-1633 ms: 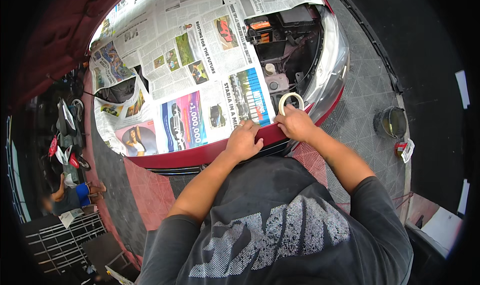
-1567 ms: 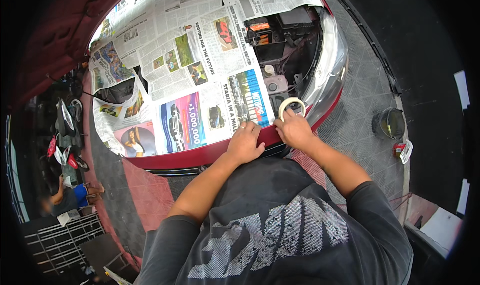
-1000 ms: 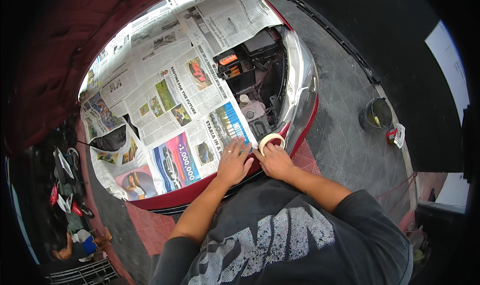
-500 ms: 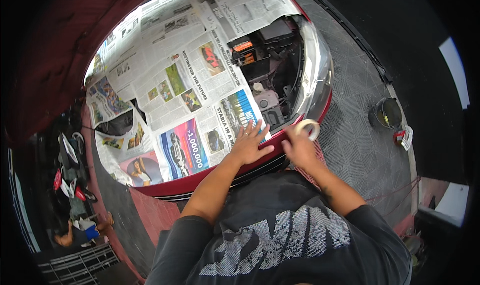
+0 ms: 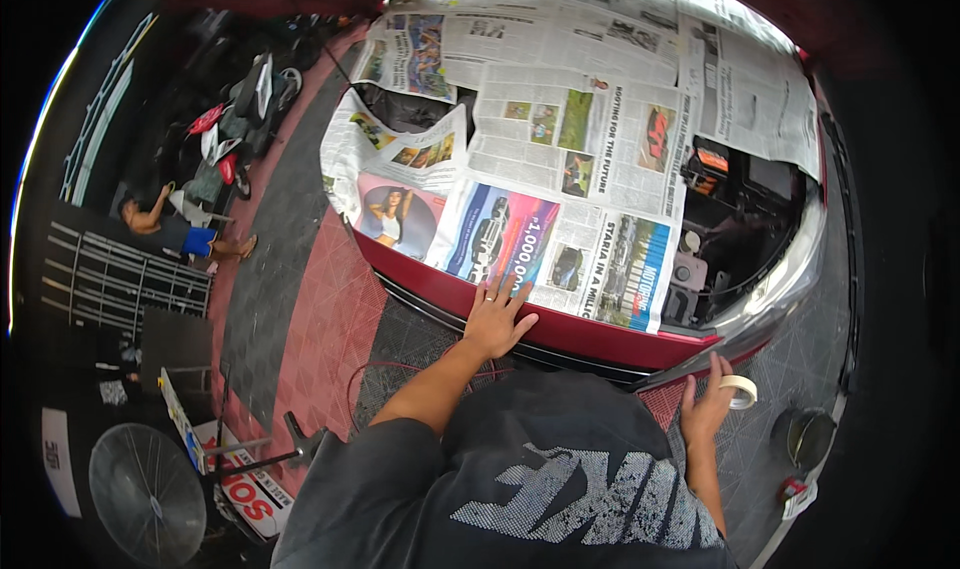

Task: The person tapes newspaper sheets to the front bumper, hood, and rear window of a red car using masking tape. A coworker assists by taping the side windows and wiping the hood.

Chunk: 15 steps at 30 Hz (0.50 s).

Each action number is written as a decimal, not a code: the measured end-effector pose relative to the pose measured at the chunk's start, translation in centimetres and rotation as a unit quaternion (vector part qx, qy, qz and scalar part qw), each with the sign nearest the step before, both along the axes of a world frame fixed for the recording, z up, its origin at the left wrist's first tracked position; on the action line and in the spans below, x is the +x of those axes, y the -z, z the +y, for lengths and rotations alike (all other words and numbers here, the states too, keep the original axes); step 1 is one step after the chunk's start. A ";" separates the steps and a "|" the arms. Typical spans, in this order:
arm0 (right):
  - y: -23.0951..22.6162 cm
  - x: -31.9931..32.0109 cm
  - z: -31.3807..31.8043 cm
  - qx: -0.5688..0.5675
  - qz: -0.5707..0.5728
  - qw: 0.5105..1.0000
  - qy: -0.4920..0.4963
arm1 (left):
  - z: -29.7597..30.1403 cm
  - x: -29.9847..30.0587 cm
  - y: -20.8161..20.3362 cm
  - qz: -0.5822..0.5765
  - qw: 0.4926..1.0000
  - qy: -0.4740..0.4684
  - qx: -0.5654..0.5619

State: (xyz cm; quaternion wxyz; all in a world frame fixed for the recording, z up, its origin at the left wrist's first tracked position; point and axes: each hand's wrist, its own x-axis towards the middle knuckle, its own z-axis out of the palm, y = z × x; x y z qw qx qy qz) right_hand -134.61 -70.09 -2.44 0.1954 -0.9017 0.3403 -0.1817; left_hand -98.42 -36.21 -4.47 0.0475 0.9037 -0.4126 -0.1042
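Observation:
Newspaper sheets [image 5: 520,124] cover the front of a red car [image 5: 610,336], reaching its front edge. My left hand [image 5: 494,323] lies open along that edge, its spread fingertips on the paper and its palm over the red panel. A roll of pale masking tape [image 5: 740,393] is in my right hand [image 5: 706,411], on its outer side. That hand is close to my body, just off the car's front corner by the headlight [image 5: 775,287]. How the fingers grip the roll is partly hidden.
Engine parts [image 5: 745,224] show through a gap in the paper at right. A dark bucket [image 5: 808,437] stands on the right floor. To the left are a motorcycle [image 5: 245,119], another person [image 5: 180,234], metal racks [image 5: 125,274] and a round fan [image 5: 148,494].
My view has swung to the left. My left hand has slid left along the paper's edge. My right hand has drawn back from the car's corner with the tape roll.

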 end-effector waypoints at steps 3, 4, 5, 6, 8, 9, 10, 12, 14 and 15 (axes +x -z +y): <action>-4.7 4.4 1.3 0.277 -0.024 0.959 -0.054 | -1.7 -0.4 -1.9 0.015 0.998 -0.053 0.018; -6.5 5.8 1.5 0.264 -0.060 0.958 -0.095 | -2.9 -0.8 -3.1 -0.010 0.998 -0.053 -0.038; -7.5 6.9 1.6 0.252 -0.095 0.954 -0.132 | -4.2 -1.4 -5.1 0.019 0.996 -0.049 -0.078; -8.0 8.1 1.5 0.320 -0.102 0.929 -0.156 | -5.5 -2.4 -7.6 0.049 0.991 -0.046 -0.118; -8.7 10.0 1.2 0.455 -0.108 0.860 -0.205 | -7.7 -4.4 -10.9 0.119 0.961 -0.037 -0.248; -8.5 11.0 1.1 0.511 -0.122 0.813 -0.250 | -8.2 -5.4 -11.8 0.185 0.941 -0.084 -0.271; -9.7 12.0 1.2 0.564 -0.103 0.774 -0.269 | -8.7 -6.5 -12.3 0.251 0.913 -0.130 -0.294; -10.2 13.9 1.7 0.610 -0.122 0.709 -0.333 | -10.0 -8.4 -13.7 0.296 0.868 -0.198 -0.347; -10.8 15.1 1.7 0.605 -0.124 0.683 -0.389 | -10.3 -9.2 -15.1 0.272 0.856 -0.202 -0.389; -11.5 15.4 1.6 0.619 -0.114 0.664 -0.404 | -10.6 -9.6 -17.7 0.241 0.870 -0.199 -0.381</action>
